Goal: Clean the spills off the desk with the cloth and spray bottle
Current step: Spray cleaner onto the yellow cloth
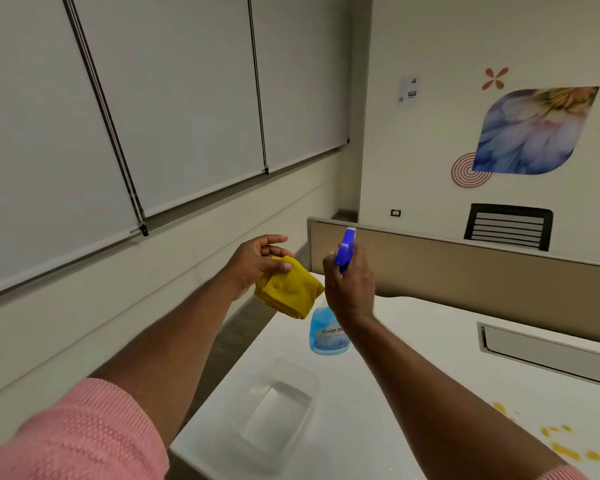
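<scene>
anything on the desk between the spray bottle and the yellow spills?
Head view: no object lies there, only bare white desk, crossed above by the right forearm. The spray bottle sits far left, the spills near right. The clear container sits off that line.

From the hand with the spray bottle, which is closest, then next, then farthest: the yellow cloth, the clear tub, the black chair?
From the right hand:
1. Yellow cloth, just to its left, held by the left hand.
2. Clear tub, lower down on the desk, nearer the person.
3. Black chair, behind the divider, far right.
</scene>
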Action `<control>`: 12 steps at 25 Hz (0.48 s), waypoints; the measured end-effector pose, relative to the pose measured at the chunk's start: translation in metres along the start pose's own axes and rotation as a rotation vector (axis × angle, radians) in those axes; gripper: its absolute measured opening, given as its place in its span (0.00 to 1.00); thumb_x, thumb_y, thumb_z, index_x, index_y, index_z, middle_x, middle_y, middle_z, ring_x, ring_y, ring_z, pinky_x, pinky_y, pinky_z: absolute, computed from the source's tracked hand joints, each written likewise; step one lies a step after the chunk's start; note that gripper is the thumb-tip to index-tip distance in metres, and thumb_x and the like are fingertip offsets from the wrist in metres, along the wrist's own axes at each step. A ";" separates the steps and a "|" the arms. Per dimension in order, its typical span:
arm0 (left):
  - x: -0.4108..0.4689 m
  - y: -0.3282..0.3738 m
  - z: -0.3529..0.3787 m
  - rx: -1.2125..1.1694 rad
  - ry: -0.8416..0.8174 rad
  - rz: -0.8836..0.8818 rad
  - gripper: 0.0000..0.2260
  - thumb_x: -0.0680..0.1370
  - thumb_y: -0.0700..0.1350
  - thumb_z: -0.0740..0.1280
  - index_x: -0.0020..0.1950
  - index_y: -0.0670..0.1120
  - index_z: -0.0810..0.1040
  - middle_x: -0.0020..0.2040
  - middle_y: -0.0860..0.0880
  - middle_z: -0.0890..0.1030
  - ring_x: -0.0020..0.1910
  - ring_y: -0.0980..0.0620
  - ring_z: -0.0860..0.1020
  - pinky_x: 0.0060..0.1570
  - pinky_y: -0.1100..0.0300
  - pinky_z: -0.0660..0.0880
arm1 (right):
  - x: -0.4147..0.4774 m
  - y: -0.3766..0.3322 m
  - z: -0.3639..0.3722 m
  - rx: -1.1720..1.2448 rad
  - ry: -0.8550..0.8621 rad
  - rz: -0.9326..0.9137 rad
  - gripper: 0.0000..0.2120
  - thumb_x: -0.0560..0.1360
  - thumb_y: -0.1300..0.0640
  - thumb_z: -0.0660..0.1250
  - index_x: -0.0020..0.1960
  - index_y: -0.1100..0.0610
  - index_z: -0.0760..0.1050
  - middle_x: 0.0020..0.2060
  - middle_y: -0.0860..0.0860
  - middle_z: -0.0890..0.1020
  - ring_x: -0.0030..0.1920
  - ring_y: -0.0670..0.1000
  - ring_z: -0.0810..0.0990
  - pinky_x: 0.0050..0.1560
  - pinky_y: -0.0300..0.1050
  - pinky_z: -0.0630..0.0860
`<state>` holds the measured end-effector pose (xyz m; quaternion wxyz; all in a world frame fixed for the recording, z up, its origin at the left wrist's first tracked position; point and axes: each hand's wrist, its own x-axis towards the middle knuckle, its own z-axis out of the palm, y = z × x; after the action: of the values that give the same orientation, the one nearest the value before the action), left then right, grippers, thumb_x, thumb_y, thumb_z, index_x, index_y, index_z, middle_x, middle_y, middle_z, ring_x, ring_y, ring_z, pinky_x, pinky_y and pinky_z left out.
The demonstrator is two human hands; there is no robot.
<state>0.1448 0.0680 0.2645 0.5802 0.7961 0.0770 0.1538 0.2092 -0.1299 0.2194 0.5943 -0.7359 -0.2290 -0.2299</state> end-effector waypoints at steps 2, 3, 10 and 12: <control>0.008 0.030 0.021 -0.023 -0.008 0.051 0.27 0.71 0.40 0.78 0.69 0.51 0.76 0.57 0.48 0.84 0.56 0.47 0.83 0.48 0.56 0.83 | 0.013 -0.006 -0.029 -0.021 0.027 -0.023 0.19 0.75 0.35 0.55 0.52 0.50 0.67 0.39 0.49 0.74 0.37 0.49 0.73 0.37 0.40 0.71; 0.011 0.044 0.033 -0.027 -0.017 0.072 0.27 0.71 0.40 0.78 0.69 0.50 0.76 0.57 0.48 0.84 0.56 0.47 0.83 0.47 0.56 0.82 | 0.018 -0.008 -0.044 -0.032 0.037 -0.038 0.19 0.75 0.35 0.55 0.52 0.50 0.67 0.39 0.50 0.75 0.38 0.50 0.74 0.37 0.41 0.72; 0.016 0.139 0.151 -0.101 -0.089 0.205 0.28 0.71 0.36 0.77 0.69 0.46 0.75 0.58 0.45 0.84 0.58 0.45 0.82 0.55 0.52 0.81 | 0.048 -0.021 -0.184 -0.076 0.093 -0.123 0.18 0.74 0.39 0.56 0.50 0.52 0.71 0.37 0.52 0.77 0.35 0.53 0.76 0.36 0.48 0.77; 0.013 0.161 0.186 -0.135 -0.100 0.230 0.28 0.71 0.34 0.77 0.69 0.44 0.75 0.59 0.43 0.84 0.58 0.44 0.82 0.57 0.50 0.81 | 0.051 -0.021 -0.223 -0.093 0.092 -0.139 0.18 0.73 0.40 0.58 0.50 0.54 0.73 0.37 0.53 0.77 0.36 0.54 0.77 0.37 0.49 0.78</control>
<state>0.2102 -0.1465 0.3668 0.6142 0.7654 -0.0543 0.1840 0.2222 -0.3409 0.3089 0.5521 -0.7337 -0.2410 -0.3144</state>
